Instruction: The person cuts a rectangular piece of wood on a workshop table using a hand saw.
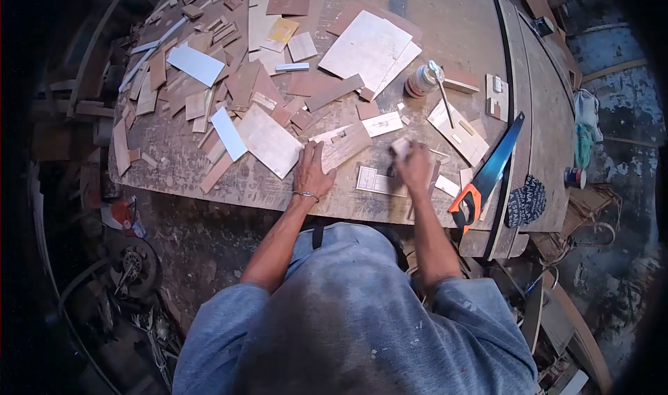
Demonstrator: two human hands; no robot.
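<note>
— Entry one: your left hand (pixel 309 172)?
— Open, flat on a strip (pixel 346 147) by the table's (pixel 459 19) near edge.
— Your right hand (pixel 416 167)?
— Clenched on a block (pixel 400 147), blurred, above a panel (pixel 376 181). The rubbing looks midway, I'd judge. Saw (pixel 487 176) lies at the right edge.

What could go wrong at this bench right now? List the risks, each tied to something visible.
1. The handsaw lies right beside the right hand, which is motion-blurred around a pale block. A slip could meet the blade or knock the saw off the workbench edge.
2. The left hand presses flat on a wood strip close by, so the moving block could strike its fingers.
</note>
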